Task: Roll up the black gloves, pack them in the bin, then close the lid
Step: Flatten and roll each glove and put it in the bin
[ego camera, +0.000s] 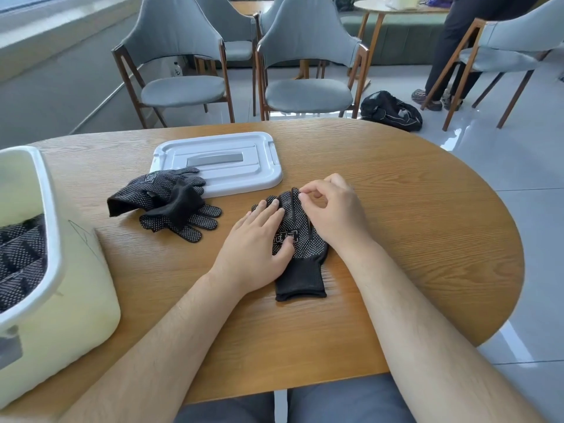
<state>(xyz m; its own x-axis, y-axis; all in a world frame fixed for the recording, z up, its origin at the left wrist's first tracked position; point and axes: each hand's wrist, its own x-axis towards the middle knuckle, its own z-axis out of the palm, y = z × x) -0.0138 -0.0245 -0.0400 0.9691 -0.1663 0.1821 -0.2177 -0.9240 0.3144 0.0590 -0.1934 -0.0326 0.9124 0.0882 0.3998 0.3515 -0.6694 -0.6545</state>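
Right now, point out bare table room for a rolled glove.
Bare table lies right of the right hand, and between the bin and left hand. Crowded: from lid through loose gloves to the flat glove.

The bin [52, 233] stands at the left edge of the table [396, 209], with rolled gloves [21, 257] inside it. The lid [244, 175] lies flat toward the table's far side, right of the bin. A loose heap of gloves [164, 203] lies before the lid's near left corner – partly on top of it. Nearer, in the middle, lies a lone glove [302, 239], cuff toward the person. The left hand [256, 248] rests on its left half, the right hand [332, 209] at its far right. Two chairs [183, 87] stand behind the table – a bag [390, 109] lies on the floor to their right.
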